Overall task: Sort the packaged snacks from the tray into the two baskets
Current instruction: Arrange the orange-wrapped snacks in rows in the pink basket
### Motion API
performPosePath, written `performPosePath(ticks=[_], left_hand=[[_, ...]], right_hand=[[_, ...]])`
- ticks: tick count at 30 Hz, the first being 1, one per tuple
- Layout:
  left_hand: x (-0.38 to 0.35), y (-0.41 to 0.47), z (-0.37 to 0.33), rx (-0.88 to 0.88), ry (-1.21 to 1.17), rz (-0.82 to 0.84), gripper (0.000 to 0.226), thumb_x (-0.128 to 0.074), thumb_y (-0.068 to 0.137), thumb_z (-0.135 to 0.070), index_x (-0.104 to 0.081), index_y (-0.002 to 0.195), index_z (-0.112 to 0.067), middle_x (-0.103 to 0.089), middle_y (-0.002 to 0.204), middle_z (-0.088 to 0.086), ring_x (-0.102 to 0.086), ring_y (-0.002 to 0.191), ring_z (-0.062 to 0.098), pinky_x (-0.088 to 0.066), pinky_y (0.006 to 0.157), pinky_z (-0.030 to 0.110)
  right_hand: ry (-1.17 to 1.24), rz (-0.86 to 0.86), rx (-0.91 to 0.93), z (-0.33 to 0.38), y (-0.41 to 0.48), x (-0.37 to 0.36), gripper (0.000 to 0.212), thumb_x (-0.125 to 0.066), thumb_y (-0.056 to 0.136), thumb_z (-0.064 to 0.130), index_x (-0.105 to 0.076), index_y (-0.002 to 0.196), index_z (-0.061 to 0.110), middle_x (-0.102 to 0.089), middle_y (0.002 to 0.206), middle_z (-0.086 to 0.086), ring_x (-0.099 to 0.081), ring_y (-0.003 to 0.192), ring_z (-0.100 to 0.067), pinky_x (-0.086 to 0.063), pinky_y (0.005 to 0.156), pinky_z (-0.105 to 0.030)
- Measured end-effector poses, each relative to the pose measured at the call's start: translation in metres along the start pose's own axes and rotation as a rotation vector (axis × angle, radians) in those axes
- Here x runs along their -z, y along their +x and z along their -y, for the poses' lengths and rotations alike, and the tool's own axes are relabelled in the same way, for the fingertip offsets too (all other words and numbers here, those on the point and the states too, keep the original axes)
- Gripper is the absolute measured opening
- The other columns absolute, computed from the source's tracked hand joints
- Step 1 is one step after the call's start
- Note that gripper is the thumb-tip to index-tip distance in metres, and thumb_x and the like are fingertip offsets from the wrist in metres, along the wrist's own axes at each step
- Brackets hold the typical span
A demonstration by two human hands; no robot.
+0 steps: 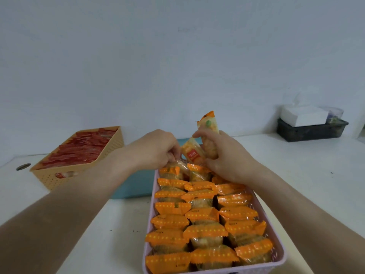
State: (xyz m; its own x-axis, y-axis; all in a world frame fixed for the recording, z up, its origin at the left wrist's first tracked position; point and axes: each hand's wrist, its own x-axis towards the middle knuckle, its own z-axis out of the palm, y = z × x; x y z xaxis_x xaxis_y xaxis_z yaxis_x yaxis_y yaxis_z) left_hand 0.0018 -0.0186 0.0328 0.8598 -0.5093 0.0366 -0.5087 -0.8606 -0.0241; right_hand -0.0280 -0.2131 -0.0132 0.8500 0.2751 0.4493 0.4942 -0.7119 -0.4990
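- At the far end of the pink basket, left hand pinches a clear packet.
- Just beside it, right hand grips an upright packet, fingers curled round.

Pink basket: pale pink, lattice wall. Packets inside it: orange ends with row of yellow dots, clear middles showing yellow-brown. Raised packet above its far end: orange tip, green spot, pale yellow body. Leaning packet beside that: red label, white characters. Tray left of pink basket: teal-blue. Further left, tan basket, perforated wall, red packets. Worktop white. Far right, black bin, white tissues.
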Motion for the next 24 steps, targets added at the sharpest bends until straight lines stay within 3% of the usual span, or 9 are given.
performPosePath(ticks=[3,6,8,12,15,18,20,22,24], left_hand=[[0.001,-0.008,-0.001,-0.014,-0.098,-0.043,0.011,-0.060,0.091,-0.019,-0.070,0.096,-0.021,-0.063,0.082,-0.012,-0.057,0.077,0.005,-0.039,0.064,0.011],[-0.003,-0.014,-0.003,-0.018,-0.178,-0.073,0.007,-0.051,0.097,-0.027,-0.058,0.099,-0.026,-0.066,0.086,-0.007,-0.062,0.080,0.010,-0.047,0.073,0.028],[-0.008,-0.014,-0.002,-0.043,-0.102,-0.085,0.006,-0.048,0.098,-0.029,-0.054,0.098,-0.029,-0.061,0.077,-0.009,-0.060,0.076,0.012,-0.045,0.069,0.032],[-0.017,-0.011,-0.006,-0.109,0.128,-0.092,0.016,-0.049,0.097,-0.027,-0.042,0.090,-0.040,-0.053,0.072,-0.009,-0.052,0.069,0.012,-0.040,0.061,0.031],[-0.017,-0.009,-0.007,-0.143,0.065,-0.055,0.016,-0.053,0.095,-0.029,-0.048,0.087,-0.042,-0.044,0.057,-0.013,-0.046,0.059,0.007,-0.030,0.056,0.026],[-0.013,-0.009,-0.004,-0.115,-0.022,-0.061,0.024,-0.051,0.096,-0.033,-0.050,0.073,-0.040,-0.053,0.062,-0.014,-0.054,0.065,0.004,-0.036,0.060,0.027],[-0.010,-0.011,-0.004,-0.070,-0.128,-0.115,0.018,-0.053,0.095,-0.034,-0.055,0.079,-0.042,-0.062,0.073,-0.014,-0.058,0.073,0.003,-0.044,0.067,0.027],[-0.008,-0.013,-0.007,-0.010,-0.279,-0.159,0.007,-0.063,0.090,-0.036,-0.057,0.091,-0.036,-0.067,0.089,-0.014,-0.064,0.084,0.005,-0.050,0.075,0.025],[-0.009,-0.013,-0.011,0.026,-0.341,-0.120,0.026,-0.071,0.083,-0.036,-0.053,0.102,-0.034,-0.068,0.097,-0.013,-0.064,0.090,0.006,-0.052,0.081,0.026]], right_hand=[[0.006,0.000,-0.003,-0.003,0.000,-0.001,0.066,-0.065,0.084,0.022,-0.034,0.139,0.042,-0.054,0.123,-0.003,-0.056,0.109,-0.024,-0.046,0.091,-0.034],[0.008,-0.002,0.013,-0.003,-0.001,-0.002,0.077,-0.066,0.082,0.019,-0.026,0.143,0.044,-0.056,0.124,-0.004,-0.058,0.107,-0.023,-0.048,0.089,-0.036],[0.027,0.002,0.027,-0.003,0.000,-0.002,0.079,-0.066,0.079,0.015,-0.027,0.141,0.045,-0.057,0.122,-0.002,-0.059,0.104,-0.020,-0.050,0.086,-0.036],[0.077,0.050,0.020,-0.004,0.000,-0.005,0.060,-0.065,0.080,0.022,-0.040,0.130,0.042,-0.058,0.117,0.004,-0.058,0.097,-0.012,-0.047,0.083,-0.030],[0.305,-0.014,-0.022,0.003,-0.002,0.000,0.041,-0.048,0.087,0.035,-0.048,0.128,0.035,-0.061,0.116,0.003,-0.060,0.097,-0.011,-0.048,0.090,-0.029],[0.525,-0.169,-0.031,0.007,-0.007,0.008,0.046,-0.033,0.097,0.013,-0.036,0.141,0.025,-0.050,0.122,0.011,-0.059,0.094,0.003,-0.045,0.085,-0.011],[0.557,-0.257,-0.028,0.004,-0.010,0.012,0.059,-0.036,0.095,0.005,-0.024,0.145,0.034,-0.044,0.117,0.024,-0.058,0.093,-0.004,-0.050,0.089,-0.027],[0.640,-0.287,-0.088,0.003,-0.011,0.017,0.072,-0.040,0.092,-0.003,-0.023,0.142,0.045,-0.051,0.101,0.014,-0.058,0.083,-0.025,-0.053,0.081,-0.049],[0.637,-0.275,-0.117,-0.001,-0.011,0.022,0.073,-0.045,0.091,-0.003,-0.026,0.139,0.048,-0.055,0.097,0.004,-0.058,0.078,-0.037,-0.054,0.073,-0.055]])
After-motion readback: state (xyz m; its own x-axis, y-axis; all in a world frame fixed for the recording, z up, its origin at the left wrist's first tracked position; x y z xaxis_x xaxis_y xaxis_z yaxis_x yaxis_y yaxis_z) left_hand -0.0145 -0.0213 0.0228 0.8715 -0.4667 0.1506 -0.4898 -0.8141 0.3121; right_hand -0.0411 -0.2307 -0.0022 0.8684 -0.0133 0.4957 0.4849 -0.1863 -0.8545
